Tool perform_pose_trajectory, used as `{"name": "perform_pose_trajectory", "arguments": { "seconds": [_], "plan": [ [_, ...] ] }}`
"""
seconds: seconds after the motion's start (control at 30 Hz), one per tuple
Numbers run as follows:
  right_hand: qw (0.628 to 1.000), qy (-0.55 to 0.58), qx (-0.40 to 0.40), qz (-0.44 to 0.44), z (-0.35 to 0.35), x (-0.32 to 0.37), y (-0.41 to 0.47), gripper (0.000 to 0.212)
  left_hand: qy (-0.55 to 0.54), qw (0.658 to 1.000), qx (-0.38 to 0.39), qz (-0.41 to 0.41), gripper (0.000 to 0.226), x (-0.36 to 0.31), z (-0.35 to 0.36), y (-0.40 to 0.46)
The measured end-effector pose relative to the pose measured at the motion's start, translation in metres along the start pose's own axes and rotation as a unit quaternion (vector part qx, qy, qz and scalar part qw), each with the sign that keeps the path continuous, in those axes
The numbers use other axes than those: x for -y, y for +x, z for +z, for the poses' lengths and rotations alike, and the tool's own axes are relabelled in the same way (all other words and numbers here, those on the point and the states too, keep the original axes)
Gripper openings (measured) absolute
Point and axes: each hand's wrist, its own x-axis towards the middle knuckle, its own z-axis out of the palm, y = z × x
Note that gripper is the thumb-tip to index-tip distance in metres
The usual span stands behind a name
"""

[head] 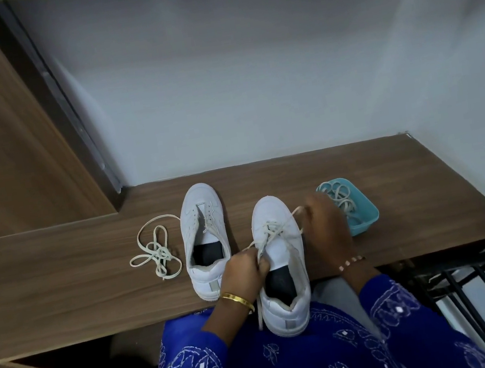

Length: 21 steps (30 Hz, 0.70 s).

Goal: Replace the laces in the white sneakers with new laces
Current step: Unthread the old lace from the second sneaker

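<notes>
Seen from the head camera, two white sneakers are set on a brown wooden shelf against a pale wall. The nearer sneaker, its heel overhanging the shelf's front edge above a lap in blue embroidered cloth, is partly threaded with a cream lace crossed over the tongue. One end of that lace is pinched in the curled fingers of the left hand, which is held at the shoe's opening and carries a gold bangle at the wrist. The other end is drawn out to the right toward the right hand, which is motion-blurred; its fingers appear closed on the lace, and a beaded bracelet is worn at its wrist. The second sneaker is stood just left of the first, unlaced, its dark insole exposed. A loose cream lace is left tangled on the shelf to that shoe's left. A small teal tray with more laces inside is placed behind the right hand. A black metal rack is visible at lower right.
</notes>
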Motion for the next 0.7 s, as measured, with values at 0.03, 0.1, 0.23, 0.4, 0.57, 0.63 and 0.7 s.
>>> {"name": "perform_pose_trajectory", "arguments": {
  "seconds": [0.03,0.1,0.23,0.4,0.57,0.63,0.7],
  "plan": [
    [0.998,0.03,-0.022,0.056,-0.009,-0.006,0.008,0.014,0.0,1.0,-0.004,-0.002,0.022,0.001,0.0,-0.001],
    [0.992,0.03,-0.046,0.113,-0.025,-0.017,0.02,0.014,-0.001,1.0,-0.009,-0.005,0.023,0.002,0.0,-0.001],
    [0.993,-0.08,0.024,0.088,-0.024,-0.019,0.015,0.013,0.001,1.0,-0.019,0.001,0.023,0.001,0.001,-0.002],
    [0.981,-0.087,0.136,-0.11,0.012,0.017,-0.021,0.018,-0.017,1.0,-0.026,-0.001,0.021,0.001,0.0,-0.004],
    [0.964,-0.122,0.172,-0.159,0.027,0.019,-0.025,0.017,-0.015,1.0,-0.016,-0.004,0.022,0.004,0.001,-0.004],
    [0.98,-0.045,0.149,-0.121,0.021,0.015,-0.018,0.017,-0.015,1.0,-0.01,-0.003,0.022,0.003,0.0,-0.003],
    [0.994,0.023,0.086,-0.056,0.012,0.008,-0.008,0.028,-0.009,1.0,-0.007,-0.001,0.023,0.002,0.0,-0.003]
  ]
}}
